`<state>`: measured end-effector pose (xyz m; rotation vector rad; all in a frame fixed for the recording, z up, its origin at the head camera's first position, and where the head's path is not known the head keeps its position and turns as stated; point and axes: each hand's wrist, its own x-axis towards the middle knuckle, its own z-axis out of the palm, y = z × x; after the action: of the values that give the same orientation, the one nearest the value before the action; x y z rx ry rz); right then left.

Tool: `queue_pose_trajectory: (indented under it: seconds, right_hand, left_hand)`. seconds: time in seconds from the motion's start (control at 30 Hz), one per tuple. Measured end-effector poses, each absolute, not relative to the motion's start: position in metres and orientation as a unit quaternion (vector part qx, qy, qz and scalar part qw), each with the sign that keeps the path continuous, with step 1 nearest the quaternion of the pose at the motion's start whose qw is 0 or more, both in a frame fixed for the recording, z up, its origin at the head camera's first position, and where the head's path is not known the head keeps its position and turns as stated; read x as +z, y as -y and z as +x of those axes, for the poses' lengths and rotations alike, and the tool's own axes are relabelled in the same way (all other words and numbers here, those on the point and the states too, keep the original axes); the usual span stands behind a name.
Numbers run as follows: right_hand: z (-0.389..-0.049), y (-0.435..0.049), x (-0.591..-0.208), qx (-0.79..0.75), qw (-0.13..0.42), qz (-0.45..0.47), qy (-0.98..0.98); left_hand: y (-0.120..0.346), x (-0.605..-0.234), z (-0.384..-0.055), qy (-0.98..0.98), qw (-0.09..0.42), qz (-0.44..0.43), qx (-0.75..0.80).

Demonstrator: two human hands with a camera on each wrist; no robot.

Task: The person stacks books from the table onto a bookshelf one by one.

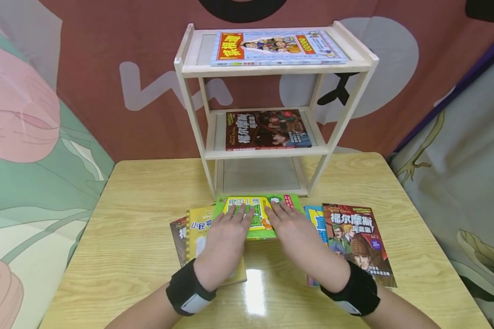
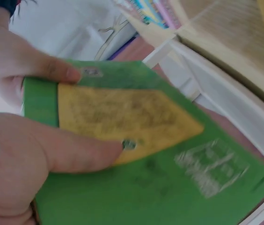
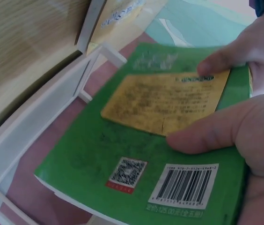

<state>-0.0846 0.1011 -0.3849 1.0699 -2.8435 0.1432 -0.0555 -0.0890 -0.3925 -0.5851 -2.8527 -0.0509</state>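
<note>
A green book with a yellow panel point(image 1: 260, 217) is held level in front of the white shelf in the head view. My left hand point(image 1: 224, 246) grips its left part and my right hand point(image 1: 302, 235) its right part, with fingers laid flat over the front cover. Both wrist views show the thumbs pressed on the underside. There the green back cover point(image 3: 122, 117) carries a yellow text panel, a QR code point(image 3: 128, 172) and a barcode point(image 3: 184, 187). The fingers on the front are hidden in the wrist views.
A small three-tier shelf point(image 1: 267, 71) stands at the table's back, with a light blue book point(image 1: 280, 48) on top and a dark brown book point(image 1: 267, 130) on the middle tier. Yellow point(image 1: 198, 214) and brown point(image 1: 179, 233) books lie left; blue point(image 1: 314, 214) and brown point(image 1: 360, 235) ones right.
</note>
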Motion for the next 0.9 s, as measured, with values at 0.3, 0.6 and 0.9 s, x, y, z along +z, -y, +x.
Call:
queue_pose_trajectory:
  seconds: [0.3, 0.6, 0.9]
  right_hand:
    - [-0.085, -0.113, -0.372, 0.035, 0.092, 0.349, 0.932]
    - [-0.088, -0.114, -0.364, 0.023, 0.183, 0.33, 0.926]
    - [-0.089, -0.115, -0.344, 0.062, 0.278, 0.307, 0.908]
  left_hand:
    - [0.092, -0.379, -0.056, 0.959, 0.156, -0.229, -0.054]
    - [0.088, -0.369, -0.064, 0.954, 0.192, -0.222, -0.065]
    - [0.088, -0.353, -0.073, 0.918, 0.31, -0.232, -0.09]
